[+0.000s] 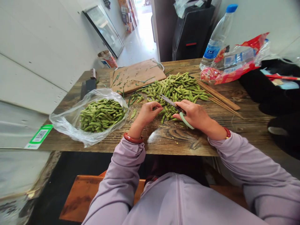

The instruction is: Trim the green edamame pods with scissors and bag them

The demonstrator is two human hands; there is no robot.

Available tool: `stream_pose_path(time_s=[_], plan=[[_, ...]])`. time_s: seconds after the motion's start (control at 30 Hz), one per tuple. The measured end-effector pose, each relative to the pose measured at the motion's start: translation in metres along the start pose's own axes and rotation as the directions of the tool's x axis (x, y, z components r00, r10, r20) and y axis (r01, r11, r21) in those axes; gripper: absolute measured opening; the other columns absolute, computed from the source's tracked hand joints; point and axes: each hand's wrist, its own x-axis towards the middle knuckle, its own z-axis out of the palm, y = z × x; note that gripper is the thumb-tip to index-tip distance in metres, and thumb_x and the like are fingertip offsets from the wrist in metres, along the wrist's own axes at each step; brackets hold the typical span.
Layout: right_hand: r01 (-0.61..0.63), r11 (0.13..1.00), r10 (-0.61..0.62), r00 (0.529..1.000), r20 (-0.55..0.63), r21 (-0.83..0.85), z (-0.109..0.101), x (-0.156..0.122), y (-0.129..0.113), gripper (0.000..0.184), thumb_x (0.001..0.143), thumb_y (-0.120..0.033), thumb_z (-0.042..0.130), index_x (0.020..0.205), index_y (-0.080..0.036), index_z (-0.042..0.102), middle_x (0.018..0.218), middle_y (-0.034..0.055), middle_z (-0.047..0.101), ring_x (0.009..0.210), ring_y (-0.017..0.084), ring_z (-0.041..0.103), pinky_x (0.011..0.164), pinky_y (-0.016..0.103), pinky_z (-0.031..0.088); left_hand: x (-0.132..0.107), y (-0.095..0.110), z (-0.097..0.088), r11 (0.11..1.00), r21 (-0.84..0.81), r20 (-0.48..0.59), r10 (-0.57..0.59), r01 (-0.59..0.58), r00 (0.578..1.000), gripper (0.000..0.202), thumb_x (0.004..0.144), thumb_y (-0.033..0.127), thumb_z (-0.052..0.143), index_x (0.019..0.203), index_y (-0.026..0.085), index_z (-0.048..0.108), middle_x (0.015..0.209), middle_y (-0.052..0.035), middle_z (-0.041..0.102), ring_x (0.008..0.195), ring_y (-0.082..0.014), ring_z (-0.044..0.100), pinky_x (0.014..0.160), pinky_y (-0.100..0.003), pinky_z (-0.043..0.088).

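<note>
A heap of green edamame pods point(174, 87) lies on the wooden table point(173, 140). My right hand point(195, 115) is closed round scissors point(174, 106) with pale green handles, the blades pointing left over the pods. My left hand point(147, 113) is curled at the near edge of the heap, fingertips pinched at a pod beside the blades. A clear plastic bag point(70, 123) holding more pods point(102, 115) sits left of my left hand.
A wooden cutting board point(137, 76) with green scraps lies at the back, a cleaver point(88, 84) left of it. Bamboo skewers point(219, 97), a red-and-clear snack bag point(236, 61) and a water bottle point(217, 36) are at the right. A wooden bench point(77, 200) stands below.
</note>
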Motion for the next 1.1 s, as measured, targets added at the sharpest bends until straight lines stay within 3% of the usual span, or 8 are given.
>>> stream_pose_path(time_s=[0.2, 0.37, 0.47, 0.57, 0.7, 0.77, 0.97, 1.1], plan=[[-0.014, 1.0, 0.014, 1.0, 0.026, -0.019, 0.0, 0.0, -0.001, 0.041, 0.09, -0.038, 0.07, 0.124, -0.016, 0.064, 0.109, 0.0123, 0.07, 0.09, 0.028, 0.069, 0.073, 0.037, 0.053, -0.002, 0.002, 0.003, 0.965, 0.259, 0.044, 0.024, -0.034, 0.999, 0.007, 0.08, 0.022, 0.072, 0.079, 0.016, 0.072, 0.083, -0.0056, 0.071, 0.081, -0.0188, 0.062, 0.08, -0.032, 0.045], [-0.004, 1.0, 0.005, 0.999, 0.033, -0.027, 0.001, 0.0, 0.0, 0.041, 0.09, -0.038, 0.071, 0.124, -0.015, 0.064, 0.11, 0.012, 0.07, 0.09, 0.027, 0.069, 0.074, 0.036, 0.053, -0.002, 0.005, 0.003, 0.95, 0.31, 0.097, 0.015, -0.045, 0.995, 0.003, 0.076, 0.017, 0.072, 0.075, 0.017, 0.069, 0.079, -0.0049, 0.068, 0.081, -0.02, 0.061, 0.078, -0.032, 0.045], [0.003, 0.999, -0.002, 1.0, 0.024, -0.036, 0.0, 0.0, -0.001, 0.042, 0.089, -0.038, 0.072, 0.124, -0.015, 0.065, 0.107, 0.0113, 0.07, 0.087, 0.026, 0.069, 0.072, 0.035, 0.052, -0.001, 0.006, 0.001, 0.987, 0.162, 0.033, 0.008, -0.013, 0.999, 0.002, 0.075, 0.016, 0.068, 0.074, 0.016, 0.066, 0.074, -0.0015, 0.064, 0.076, -0.0163, 0.057, 0.074, -0.029, 0.044], [0.006, 1.0, -0.006, 1.0, -0.004, -0.03, -0.002, 0.0, -0.003, 0.041, 0.089, -0.036, 0.072, 0.124, -0.015, 0.064, 0.104, 0.0101, 0.069, 0.084, 0.025, 0.068, 0.07, 0.034, 0.051, -0.002, 0.007, -0.003, 0.993, -0.112, -0.029, -0.031, 0.027, 0.999, 0.009, 0.077, 0.024, 0.069, 0.076, 0.016, 0.064, 0.069, 0.0023, 0.058, 0.067, -0.0115, 0.05, 0.065, -0.025, 0.04], [0.005, 1.0, -0.005, 0.999, -0.046, 0.002, -0.003, 0.0, -0.004, 0.042, 0.089, -0.035, 0.072, 0.126, -0.016, 0.063, 0.103, 0.0087, 0.068, 0.079, 0.022, 0.067, 0.068, 0.032, 0.05, -0.005, 0.009, -0.005, 0.867, -0.485, 0.025, -0.118, 0.115, 0.993, 0.025, 0.077, 0.037, 0.075, 0.083, 0.018, 0.06, 0.067, 0.0051, 0.05, 0.053, -0.0067, 0.039, 0.05, -0.022, 0.031], [0.016, 1.0, -0.014, 0.998, -0.054, 0.025, -0.002, 0.0, -0.003, 0.044, 0.088, -0.035, 0.073, 0.127, -0.018, 0.063, 0.104, 0.0083, 0.068, 0.079, 0.021, 0.066, 0.069, 0.032, 0.05, -0.007, 0.01, -0.003, 0.793, -0.591, 0.065, -0.136, 0.149, 0.988, 0.03, 0.076, 0.04, 0.078, 0.085, 0.018, 0.059, 0.067, 0.0058, 0.047, 0.049, -0.005, 0.034, 0.046, -0.022, 0.026], [0.056, 0.997, -0.054, 0.998, -0.04, 0.056, 0.0, -0.001, -0.004, 0.05, 0.085, -0.035, 0.076, 0.129, -0.016, 0.062, 0.109, 0.0097, 0.069, 0.079, 0.021, 0.066, 0.072, 0.033, 0.052, -0.01, 0.016, 0.003, 0.758, -0.635, 0.073, -0.137, 0.151, 0.988, 0.03, 0.072, 0.038, 0.083, 0.087, 0.017, 0.067, 0.073, 0.0028, 0.058, 0.051, -0.0046, 0.039, 0.047, -0.021, 0.029], [0.047, 0.996, -0.046, 0.999, -0.01, 0.07, -0.001, -0.001, -0.006, 0.049, 0.085, -0.035, 0.076, 0.129, -0.02, 0.062, 0.112, 0.01, 0.069, 0.084, 0.023, 0.067, 0.074, 0.035, 0.053, -0.01, 0.02, 0.005, 0.783, -0.61, 0.046, -0.121, 0.124, 0.992, 0.026, 0.072, 0.035, 0.084, 0.088, 0.017, 0.074, 0.08, -0.0022, 0.069, 0.062, -0.0094, 0.052, 0.054, -0.022, 0.038]])
